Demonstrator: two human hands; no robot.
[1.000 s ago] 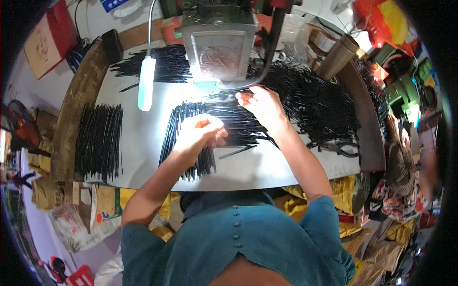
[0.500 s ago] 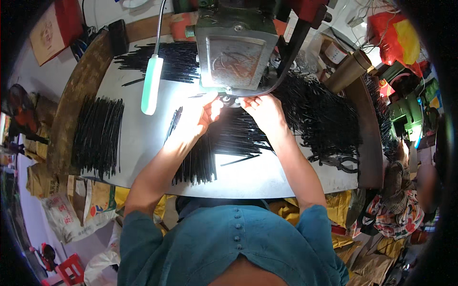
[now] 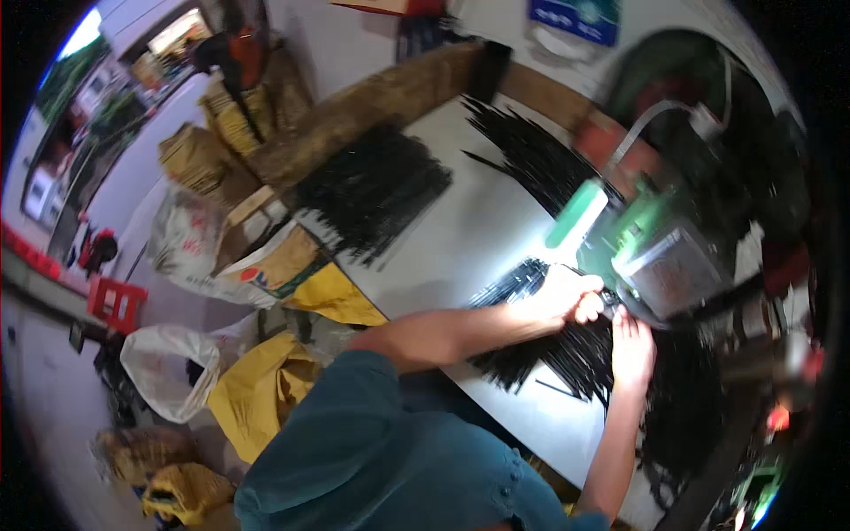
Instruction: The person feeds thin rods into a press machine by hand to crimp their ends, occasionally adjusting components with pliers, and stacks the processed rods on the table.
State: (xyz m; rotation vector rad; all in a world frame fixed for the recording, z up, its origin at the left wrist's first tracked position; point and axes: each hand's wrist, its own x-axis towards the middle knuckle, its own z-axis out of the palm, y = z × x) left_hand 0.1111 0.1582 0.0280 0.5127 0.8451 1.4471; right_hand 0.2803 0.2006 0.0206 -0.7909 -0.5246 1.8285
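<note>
The left hand (image 3: pixel 565 296), its fingers curled in the glare, and the right hand (image 3: pixel 632 352), its fingers bent, are close together at the lower edge of a dark green machine with a silver rectangular metal plate (image 3: pixel 675 273), but I cannot tell whether either grasps anything. Thin, straight black rods (image 3: pixel 580 356) lie in a bundle on the pale, flat worktop (image 3: pixel 474 217) just below the hands, with another group (image 3: pixel 376 190) well apart to the left. A lit, pale green and white elongated lamp (image 3: pixel 575 215) hangs just above the left hand.
</note>
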